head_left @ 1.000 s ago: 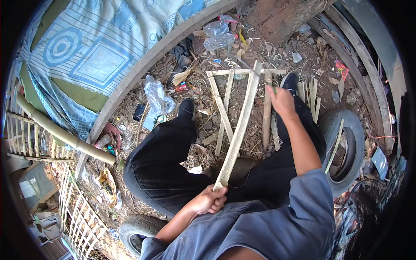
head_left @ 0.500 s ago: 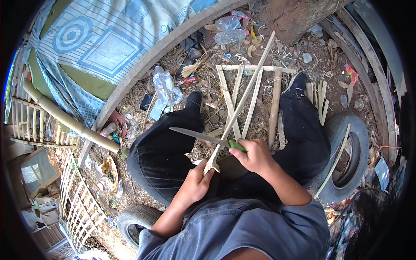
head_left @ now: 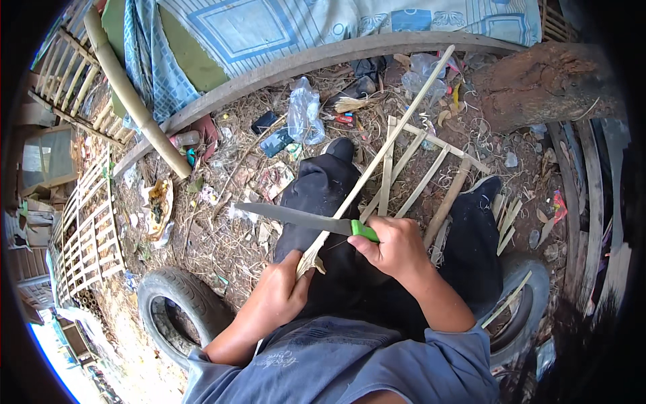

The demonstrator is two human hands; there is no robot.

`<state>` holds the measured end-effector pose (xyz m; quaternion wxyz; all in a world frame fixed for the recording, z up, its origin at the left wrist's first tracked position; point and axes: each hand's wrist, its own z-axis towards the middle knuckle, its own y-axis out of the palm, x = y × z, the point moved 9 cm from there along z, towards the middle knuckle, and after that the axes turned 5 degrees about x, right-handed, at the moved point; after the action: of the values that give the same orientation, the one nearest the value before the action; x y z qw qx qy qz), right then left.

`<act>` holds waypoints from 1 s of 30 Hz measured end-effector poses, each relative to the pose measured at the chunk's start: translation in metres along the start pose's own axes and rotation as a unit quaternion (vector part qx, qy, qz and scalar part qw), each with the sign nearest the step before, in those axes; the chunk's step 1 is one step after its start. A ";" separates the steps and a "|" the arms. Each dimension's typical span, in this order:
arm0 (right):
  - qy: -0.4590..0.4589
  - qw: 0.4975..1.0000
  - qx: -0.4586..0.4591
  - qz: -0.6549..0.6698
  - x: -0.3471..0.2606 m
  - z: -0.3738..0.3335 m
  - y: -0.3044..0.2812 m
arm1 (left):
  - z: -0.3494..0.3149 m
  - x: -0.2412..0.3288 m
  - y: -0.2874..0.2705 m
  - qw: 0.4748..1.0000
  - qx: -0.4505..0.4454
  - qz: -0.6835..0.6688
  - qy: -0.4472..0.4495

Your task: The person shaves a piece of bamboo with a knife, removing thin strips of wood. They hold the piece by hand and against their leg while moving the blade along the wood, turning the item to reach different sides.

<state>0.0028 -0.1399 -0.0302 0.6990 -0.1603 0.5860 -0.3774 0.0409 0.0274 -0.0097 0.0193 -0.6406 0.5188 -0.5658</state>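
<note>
My left hand (head_left: 281, 288) is closed around the near end of a long pale bamboo strip (head_left: 383, 153), where the wood is split and curled. From there the strip slants away to the upper right, over my leg. My right hand (head_left: 400, 250) grips the green handle of a knife (head_left: 286, 215). Its long blade points left and lies across the strip just beyond my left hand; whether the edge touches the wood is hard to make out. Several pale bamboo slats (head_left: 422, 182) lie on the ground between my feet, partly behind my leg.
Tyres (head_left: 153, 296) lie at my left and right (head_left: 536, 296). Bamboo lattices (head_left: 87, 242) lean at the far left. A wooden beam (head_left: 282, 67) edges a cloth-covered platform (head_left: 323, 23) ahead. A tree trunk (head_left: 552, 87) stands far right. Plastic litter (head_left: 304, 113) covers the soil.
The view has swung, so the surroundings sit differently in it. Both hands still hold the same strip and knife. The blade remains across the strip near my left hand.
</note>
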 end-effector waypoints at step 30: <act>-0.144 0.983 -0.019 -0.111 0.018 0.042 -0.005 | 0.011 -0.006 0.014 0.996 0.003 -0.075 -0.052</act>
<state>0.0406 -0.1653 -0.0281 0.7266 -0.2902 0.4647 -0.4146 0.0410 0.0192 -0.0258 0.0053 -0.7061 0.4657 -0.5334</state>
